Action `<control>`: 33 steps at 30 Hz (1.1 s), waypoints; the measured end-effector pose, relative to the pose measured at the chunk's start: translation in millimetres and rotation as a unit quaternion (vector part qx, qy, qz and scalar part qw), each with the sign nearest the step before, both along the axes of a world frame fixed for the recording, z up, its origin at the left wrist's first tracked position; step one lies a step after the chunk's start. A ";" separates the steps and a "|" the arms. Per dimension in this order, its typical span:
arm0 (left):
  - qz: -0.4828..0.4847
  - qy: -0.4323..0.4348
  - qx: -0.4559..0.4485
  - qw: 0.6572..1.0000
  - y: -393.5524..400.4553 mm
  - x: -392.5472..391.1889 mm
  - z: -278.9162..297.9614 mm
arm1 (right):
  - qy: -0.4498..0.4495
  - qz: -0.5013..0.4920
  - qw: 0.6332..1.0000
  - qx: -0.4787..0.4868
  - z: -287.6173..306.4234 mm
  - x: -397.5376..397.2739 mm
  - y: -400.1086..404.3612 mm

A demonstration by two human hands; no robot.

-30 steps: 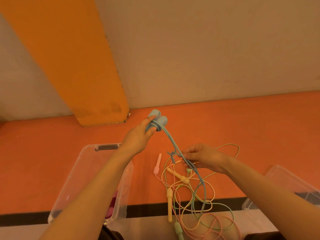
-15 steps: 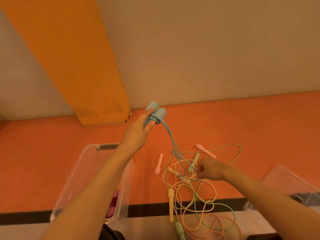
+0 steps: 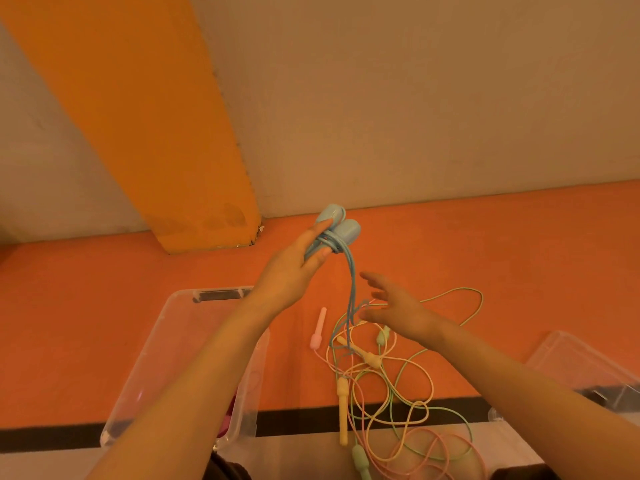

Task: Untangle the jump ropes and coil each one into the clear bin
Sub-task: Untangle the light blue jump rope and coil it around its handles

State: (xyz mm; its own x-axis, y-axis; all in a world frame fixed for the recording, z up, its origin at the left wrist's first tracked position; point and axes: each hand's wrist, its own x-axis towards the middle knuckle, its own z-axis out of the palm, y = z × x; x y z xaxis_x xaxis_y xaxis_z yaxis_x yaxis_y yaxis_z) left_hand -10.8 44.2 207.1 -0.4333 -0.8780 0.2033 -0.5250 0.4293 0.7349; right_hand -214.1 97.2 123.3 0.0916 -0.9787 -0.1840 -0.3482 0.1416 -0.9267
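Note:
My left hand is raised and grips the two handles of the blue jump rope, with part of its cord wound round them. The blue cord hangs down from the handles into a tangle of yellow, green and pink ropes on the orange floor. My right hand hovers just right of the hanging cord with fingers spread and holds nothing. The clear bin sits on the floor under my left forearm, with something pink showing inside.
A loose pink handle lies between the bin and the tangle. A second clear container sits at the right edge. An orange pillar and a pale wall stand behind. A black stripe crosses the floor near me.
My right hand has let go of the ropes in the tangle and lifted up beside the blue cord with fingers spread. My left hand still holds the blue handles up.

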 end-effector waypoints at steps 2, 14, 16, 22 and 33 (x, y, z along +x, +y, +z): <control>-0.007 0.005 0.005 1.000 2.1 -1.9 0.6 | 0.048 0.018 0.998 -0.029 0.1 1.1 -1.9; -0.003 0.019 -0.006 1.000 1.5 2.1 0.1 | 0.180 0.022 0.983 0.009 -5.9 -12.9 4.6; -0.003 0.018 -0.002 1.000 2.1 2.2 0.1 | 0.203 0.022 0.979 0.011 -8.6 -18.7 2.4; 0.008 0.020 -0.002 1.000 0.6 3.3 0.6 | 0.191 0.001 0.981 0.011 -13.7 -25.8 -1.8; 0.021 0.012 -0.009 1.000 -0.6 5.5 -0.1 | 0.160 0.004 0.987 -0.003 -17.9 -29.2 -2.4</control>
